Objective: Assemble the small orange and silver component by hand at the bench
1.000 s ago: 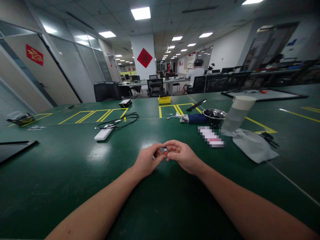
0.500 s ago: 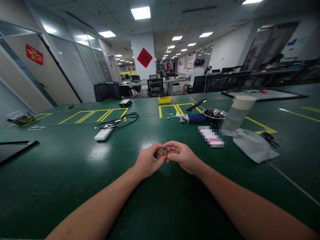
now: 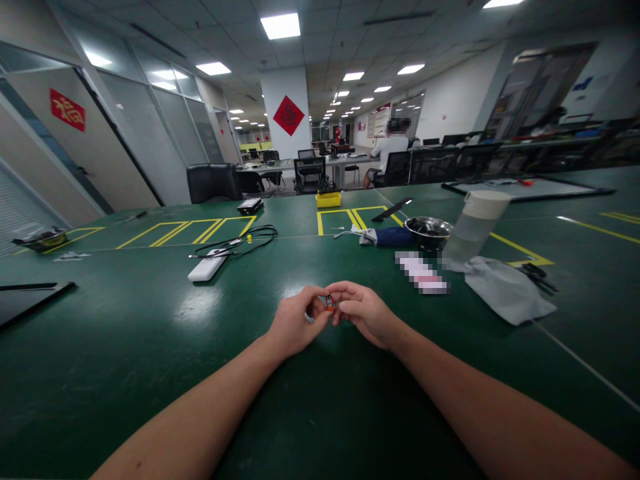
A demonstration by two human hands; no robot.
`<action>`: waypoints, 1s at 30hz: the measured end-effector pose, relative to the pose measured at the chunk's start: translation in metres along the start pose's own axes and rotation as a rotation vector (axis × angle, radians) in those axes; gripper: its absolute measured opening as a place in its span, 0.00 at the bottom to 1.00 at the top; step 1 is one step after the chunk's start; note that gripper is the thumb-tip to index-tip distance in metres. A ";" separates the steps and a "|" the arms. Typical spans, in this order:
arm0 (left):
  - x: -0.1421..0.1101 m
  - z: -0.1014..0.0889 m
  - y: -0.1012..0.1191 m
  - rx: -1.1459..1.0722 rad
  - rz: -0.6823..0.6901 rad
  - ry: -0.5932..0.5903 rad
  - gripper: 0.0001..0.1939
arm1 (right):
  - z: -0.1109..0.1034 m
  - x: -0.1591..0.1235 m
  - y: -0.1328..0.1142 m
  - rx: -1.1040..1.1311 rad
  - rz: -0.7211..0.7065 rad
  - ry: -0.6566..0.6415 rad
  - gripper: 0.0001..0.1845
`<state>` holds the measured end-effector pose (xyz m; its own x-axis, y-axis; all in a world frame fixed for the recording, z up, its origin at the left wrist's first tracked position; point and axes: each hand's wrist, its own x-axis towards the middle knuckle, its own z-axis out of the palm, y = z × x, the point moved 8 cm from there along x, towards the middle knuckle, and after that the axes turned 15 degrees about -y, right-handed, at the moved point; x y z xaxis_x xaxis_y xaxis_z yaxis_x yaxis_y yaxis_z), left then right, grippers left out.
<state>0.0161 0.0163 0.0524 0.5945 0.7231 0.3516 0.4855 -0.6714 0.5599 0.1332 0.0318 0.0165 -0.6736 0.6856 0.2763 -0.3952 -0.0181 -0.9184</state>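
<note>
We see the left hand (image 3: 298,320) pinching a small orange piece (image 3: 329,305) — likely to steady it — right hand (image 3: 367,316) curled close, its grip unclear.

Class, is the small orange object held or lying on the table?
Held: the left hand has the small orange object between thumb and fingertips.

Lone head-worn view over the green bench (image 3: 125,347)

From the person's head, the only camera faces forward and down, near the left hand (image 3: 295,323) and right hand (image 3: 369,318), reaching wide to the distant pillar (image 3: 286,83).
</note>
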 end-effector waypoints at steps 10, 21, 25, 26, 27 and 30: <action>0.002 0.007 -0.005 0.001 -0.037 -0.054 0.17 | -0.011 0.000 0.006 -0.035 0.051 0.104 0.10; 0.007 0.019 -0.011 -0.203 -0.117 -0.140 0.16 | -0.017 -0.001 0.008 -0.145 0.090 0.173 0.11; 0.005 0.042 -0.024 -0.776 -0.268 -0.187 0.25 | -0.026 -0.003 0.008 -0.173 0.103 0.268 0.12; 0.004 0.048 -0.026 -0.909 -0.314 -0.193 0.26 | -0.027 -0.004 0.008 -0.178 0.108 0.281 0.13; 0.002 0.052 -0.027 -1.025 -0.360 -0.193 0.26 | -0.028 -0.004 0.008 -0.182 0.112 0.288 0.13; -0.002 0.060 -0.028 -1.285 -0.461 -0.177 0.23 | -0.030 -0.005 0.007 -0.205 0.120 0.308 0.13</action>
<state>0.0399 0.0243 -0.0088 0.6627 0.7424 -0.0982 -0.2117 0.3115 0.9264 0.1522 0.0502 0.0005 -0.4757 0.8745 0.0944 -0.1715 0.0130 -0.9851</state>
